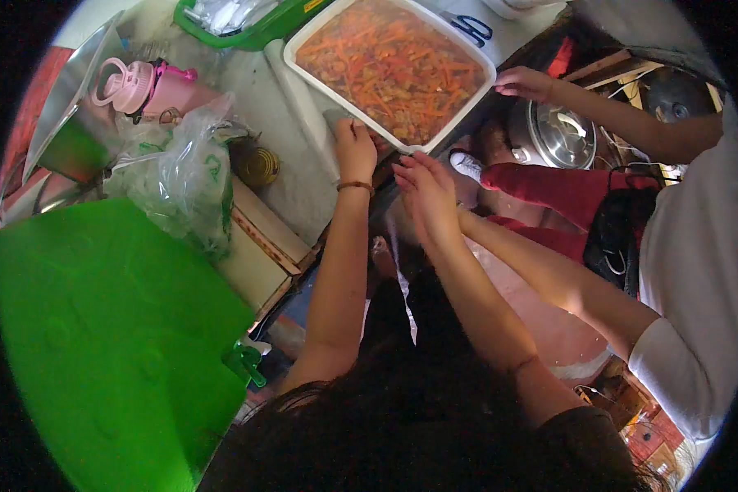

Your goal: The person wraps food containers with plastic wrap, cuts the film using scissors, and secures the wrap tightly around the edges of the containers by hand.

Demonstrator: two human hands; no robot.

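Observation:
A white rectangular tub (pixel 305 75) holds shredded orange vegetables in a brown mix, with a glossy, film-like look over the top. My left hand (pixel 355 153), a brown band at its wrist, is at the tub's near-left edge with its fingers curled. At the near corner is my right hand (pixel 426 190), its fingers bent and pressed together. What either hand grips is too small to make out. A co-worker's hand (pixel 523 84) touches the tub's right corner; their other arm (pixel 541 262) reaches toward my right hand, which hides its end.
Left of the tub lie a long white roll (pixel 302 102), a can (pixel 257 164), a plastic bag (pixel 180 176) and a pink bottle (pixel 160 88). A green basket (pixel 262 29) stands behind, a green surface (pixel 115 344) at lower left, a lidded pot (pixel 559 139) at right.

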